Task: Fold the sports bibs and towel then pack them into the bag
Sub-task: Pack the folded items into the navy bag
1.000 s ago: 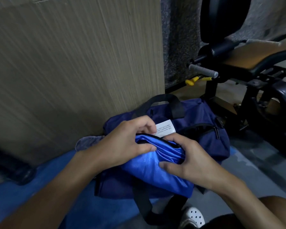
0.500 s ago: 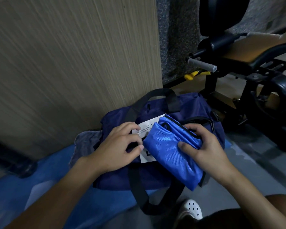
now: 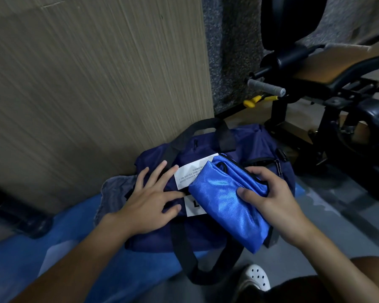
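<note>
Packing step: right hand (image 3: pixel 269 200) grips the folded shiny bright-blue fabric bib (image 3: pixel 225 206) atop the navy fabric duffel bag (image 3: pixel 247 143); left hand (image 3: pixel 149 202) rests flat, fingers spread, on the bag. Next probably needs the bag opened

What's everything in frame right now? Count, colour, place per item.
folded bib: 1, bright blue, black trim, on the bag's top.
bag: 1, navy, black straps, on the floor against the panel.
labels: 2, white, on the bag's top, left of the bib.
grey cloth: 1, grey, at the bag's left end; maybe the towel.
mat: 1, blue, under the bag.
panel: 1, beige wood-grain, behind the bag.
gym machine: 1, black frame, tan pad, upper right.
handle grip: 1, grey, on the machine.
yellow pin: yellow, count unclear, below the grip.
clog: 1, white, bottom centre.
left hand: 1, fingers spread flat on the bag.
right hand: 1, grips the bib.
</note>
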`<state>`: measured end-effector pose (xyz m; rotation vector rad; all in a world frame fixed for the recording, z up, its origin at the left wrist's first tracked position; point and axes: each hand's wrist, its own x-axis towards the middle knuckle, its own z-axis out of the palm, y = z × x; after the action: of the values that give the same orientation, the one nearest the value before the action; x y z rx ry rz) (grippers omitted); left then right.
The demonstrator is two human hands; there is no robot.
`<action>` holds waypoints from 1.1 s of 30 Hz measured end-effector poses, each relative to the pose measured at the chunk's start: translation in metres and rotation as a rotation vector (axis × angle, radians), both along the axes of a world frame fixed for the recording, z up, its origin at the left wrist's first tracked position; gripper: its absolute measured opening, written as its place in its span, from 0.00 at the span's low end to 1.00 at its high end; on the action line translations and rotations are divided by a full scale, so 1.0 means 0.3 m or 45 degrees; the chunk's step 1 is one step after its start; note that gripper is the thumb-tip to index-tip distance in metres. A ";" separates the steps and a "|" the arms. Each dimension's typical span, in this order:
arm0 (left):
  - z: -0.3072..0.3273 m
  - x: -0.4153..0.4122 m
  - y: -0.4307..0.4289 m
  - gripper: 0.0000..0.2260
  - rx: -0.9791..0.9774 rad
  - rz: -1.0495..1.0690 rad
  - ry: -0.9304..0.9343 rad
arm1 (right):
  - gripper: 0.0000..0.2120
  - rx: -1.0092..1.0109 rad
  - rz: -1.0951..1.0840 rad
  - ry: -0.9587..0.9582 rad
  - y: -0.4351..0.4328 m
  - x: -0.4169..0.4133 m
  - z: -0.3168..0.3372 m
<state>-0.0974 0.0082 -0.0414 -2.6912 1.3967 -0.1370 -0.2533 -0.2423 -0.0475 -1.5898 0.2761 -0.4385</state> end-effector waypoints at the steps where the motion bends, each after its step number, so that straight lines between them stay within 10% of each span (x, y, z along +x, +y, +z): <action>1: -0.001 0.001 -0.004 0.21 0.001 -0.004 0.008 | 0.16 0.007 -0.001 0.004 0.000 0.000 0.000; 21: 0.270 0.092 -0.088 0.36 -0.488 0.074 0.210 | 0.12 0.435 -0.195 0.120 0.145 0.158 -0.010; 33: 0.284 0.154 -0.058 0.39 -0.509 0.052 0.275 | 0.15 0.183 -0.477 0.188 0.341 0.545 -0.011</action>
<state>-0.0512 -0.0093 0.0439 -3.1400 1.5102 -0.1377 -0.0899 -0.1400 -0.0507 -1.4327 0.7100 -0.5751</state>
